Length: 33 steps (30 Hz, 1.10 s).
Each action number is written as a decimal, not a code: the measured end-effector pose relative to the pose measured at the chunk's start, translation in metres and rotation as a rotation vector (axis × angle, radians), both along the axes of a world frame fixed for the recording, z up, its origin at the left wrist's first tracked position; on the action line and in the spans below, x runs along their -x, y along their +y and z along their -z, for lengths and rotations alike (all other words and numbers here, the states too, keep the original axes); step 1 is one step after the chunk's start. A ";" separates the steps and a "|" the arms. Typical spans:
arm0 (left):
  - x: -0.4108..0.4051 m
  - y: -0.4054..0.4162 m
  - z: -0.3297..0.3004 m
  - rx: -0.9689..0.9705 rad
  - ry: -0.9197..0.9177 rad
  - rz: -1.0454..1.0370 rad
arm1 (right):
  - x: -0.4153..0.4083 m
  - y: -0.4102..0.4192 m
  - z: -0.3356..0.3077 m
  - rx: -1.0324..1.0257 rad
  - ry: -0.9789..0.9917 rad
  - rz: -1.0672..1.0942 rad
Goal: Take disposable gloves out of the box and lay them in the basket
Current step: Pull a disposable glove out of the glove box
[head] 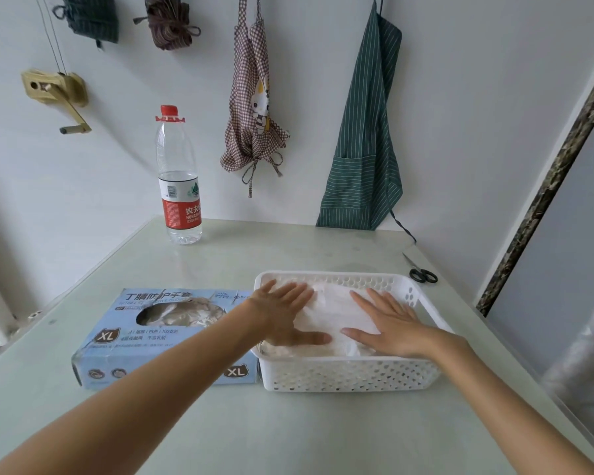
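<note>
Blue box point(165, 337): lies on the table point(220, 423), touching the left side of the basket; its oval opening shows gloves inside.
Left hand point(282, 317): fingers spread flat, pressing on the white gloves point(336, 317) in the basket.
Basket point(350, 373): white plastic with holes, holds the glove pile.
Right hand point(388, 323): also flat and spread, on the right part of the pile.
Around: water bottle point(179, 180) behind the box; scissors point(422, 274) far right; two aprons hang on the wall.
</note>
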State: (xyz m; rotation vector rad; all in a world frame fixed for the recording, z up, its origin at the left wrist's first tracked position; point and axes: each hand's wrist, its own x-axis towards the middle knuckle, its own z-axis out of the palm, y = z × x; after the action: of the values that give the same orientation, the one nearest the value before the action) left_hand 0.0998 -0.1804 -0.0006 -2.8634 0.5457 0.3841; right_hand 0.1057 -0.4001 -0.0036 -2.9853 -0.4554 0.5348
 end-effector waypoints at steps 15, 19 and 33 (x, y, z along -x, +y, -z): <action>0.028 0.035 -0.023 0.254 -0.179 -0.058 | 0.006 -0.008 -0.025 -0.101 -0.114 0.095; 0.049 0.130 -0.018 0.274 -0.194 -0.221 | 0.022 0.042 -0.043 -0.157 -0.412 -0.038; 0.061 0.227 -0.006 0.479 0.142 -0.502 | -0.002 0.262 -0.009 -0.166 -0.585 -0.777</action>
State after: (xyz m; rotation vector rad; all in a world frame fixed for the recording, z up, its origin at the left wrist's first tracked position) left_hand 0.0383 0.0471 0.0051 -3.4445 -0.0986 0.6072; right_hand 0.1078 -0.1382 0.0050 -2.6560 -1.6224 -0.3680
